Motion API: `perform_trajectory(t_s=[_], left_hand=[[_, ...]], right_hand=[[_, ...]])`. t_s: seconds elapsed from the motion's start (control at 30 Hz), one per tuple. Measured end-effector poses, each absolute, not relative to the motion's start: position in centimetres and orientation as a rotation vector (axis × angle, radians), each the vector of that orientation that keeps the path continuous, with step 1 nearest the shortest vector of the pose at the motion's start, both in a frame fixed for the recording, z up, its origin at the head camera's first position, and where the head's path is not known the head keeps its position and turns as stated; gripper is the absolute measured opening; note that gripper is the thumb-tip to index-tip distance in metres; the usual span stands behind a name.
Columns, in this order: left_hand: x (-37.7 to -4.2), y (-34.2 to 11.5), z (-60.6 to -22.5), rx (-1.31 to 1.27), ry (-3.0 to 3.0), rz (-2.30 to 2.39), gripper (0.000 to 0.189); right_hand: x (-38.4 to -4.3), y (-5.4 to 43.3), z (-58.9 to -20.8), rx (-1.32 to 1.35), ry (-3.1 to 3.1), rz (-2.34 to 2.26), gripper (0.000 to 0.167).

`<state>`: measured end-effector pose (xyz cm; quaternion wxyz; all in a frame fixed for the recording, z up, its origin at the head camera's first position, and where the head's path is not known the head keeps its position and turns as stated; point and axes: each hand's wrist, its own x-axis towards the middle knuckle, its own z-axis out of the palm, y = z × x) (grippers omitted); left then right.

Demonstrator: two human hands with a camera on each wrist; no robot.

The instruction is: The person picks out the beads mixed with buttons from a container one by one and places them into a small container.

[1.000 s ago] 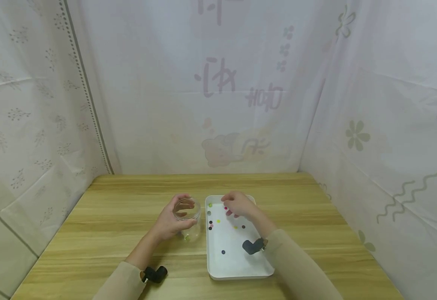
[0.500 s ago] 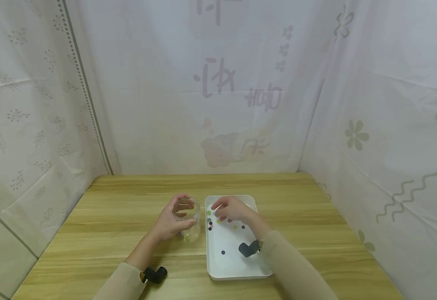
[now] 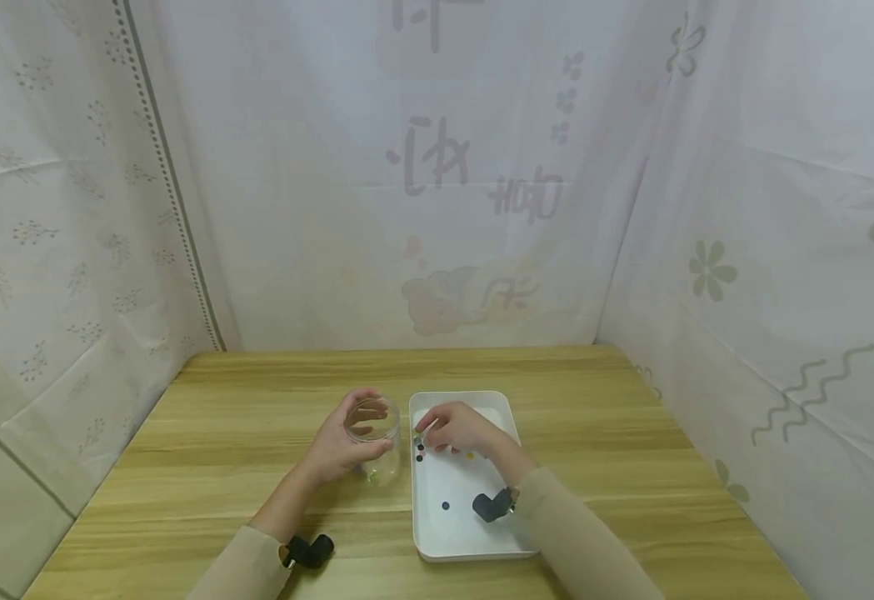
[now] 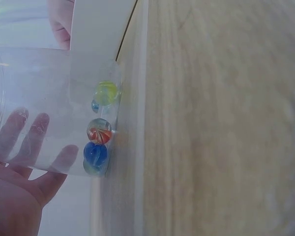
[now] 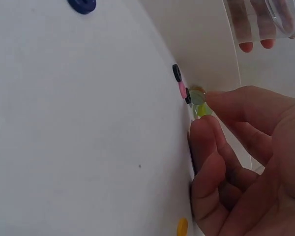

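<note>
My left hand (image 3: 342,437) grips a clear jar (image 4: 37,73) standing on the table left of the tray. Several glass marbles (image 4: 106,93) lie at the jar's bottom, among them yellow-green, blue and red-striped ones. My right hand (image 3: 462,429) reaches into the white tray (image 3: 474,553), its fingertips at the left wall. There, in the right wrist view, a clear greenish marble (image 5: 197,96) and a yellow-green marble (image 5: 202,110) sit right at the fingertips. Whether the fingers pinch one is not plain. Black buttons (image 5: 176,73) and a pink button (image 5: 182,90) lie beside the marbles.
A dark blue button (image 3: 446,506) lies toward the tray's near end. A yellow-orange button (image 5: 182,227) is beneath the right hand's side. The wooden table (image 3: 294,375) is bounded by white patterned curtains (image 3: 309,208) at the back and sides.
My right hand has moved left and nearer across the tray to its left wall. The marbles there have shifted toward the near end, against the buttons. The left hand and jar stay put.
</note>
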<state>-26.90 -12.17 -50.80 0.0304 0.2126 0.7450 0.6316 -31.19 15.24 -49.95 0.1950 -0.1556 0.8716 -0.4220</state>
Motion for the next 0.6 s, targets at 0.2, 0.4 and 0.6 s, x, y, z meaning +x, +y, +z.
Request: perform_trajectory(t_s=[0.2,0.4,0.6], left_hand=[[-26.91,-12.08,-50.85,0.657,2.302,1.950,0.080],[-26.92,-12.13,-50.90,0.666,2.306,1.947,0.082],[-26.90,-12.12,-50.87,0.673,2.296,1.949,0.083]], right_hand=[[-31.30,15.07,-50.54,-0.448,2.472,-1.174,0.022],[-31.31,14.79,-50.91,-0.421,2.493,-1.176,0.020],[-31.16,14.81,-51.08,-0.417,2.493,-1.197,0.018]])
